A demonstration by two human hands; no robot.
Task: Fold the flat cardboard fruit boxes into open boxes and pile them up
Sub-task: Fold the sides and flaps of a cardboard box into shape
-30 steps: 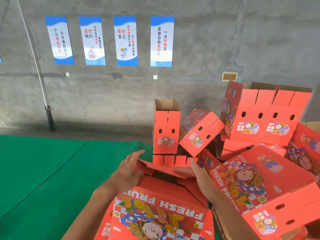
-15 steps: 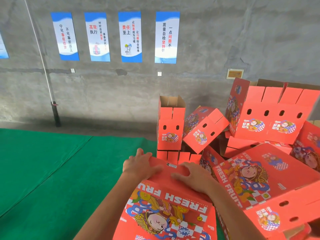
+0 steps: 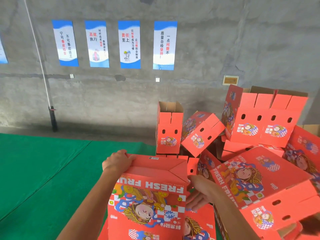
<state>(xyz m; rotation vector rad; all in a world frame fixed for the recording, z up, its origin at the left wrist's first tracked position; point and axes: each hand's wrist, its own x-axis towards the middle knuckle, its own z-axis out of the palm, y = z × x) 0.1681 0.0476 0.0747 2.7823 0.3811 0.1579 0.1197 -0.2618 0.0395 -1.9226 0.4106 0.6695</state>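
Two hands: both on one red box (image 3: 147,193), held up in front of the person over the green mat (image 3: 43,170).
Left hand (image 3: 117,161): fingers curled over the far top-left corner of the box, gripping the edge where the folded flaps meet.
Right hand (image 3: 201,192): fingers loosely spread and flat against the right side of the box, near the FRESH FRUIT lettering; it looks more like steadying than gripping.
Where the box is: printed face toward the camera, closed flaps at the far end; its near end runs out of view at the bottom, and it sits just left of the pile (image 3: 251,153).
Pile: a jumble of folded boxes on the right edge of the mat by the concrete wall (image 3: 190,84), some upright with open tops, some tipped over.
Step in hand, my guess: squaring up the folded end so the flaps lock.
How to do it well: I'd keep the left grip on that corner, push the right palm in so the side wall stands square, and check the flaps lie flush before letting go.
Watch out: a half-locked bottom will probably pop open once it lands on that messy heap.
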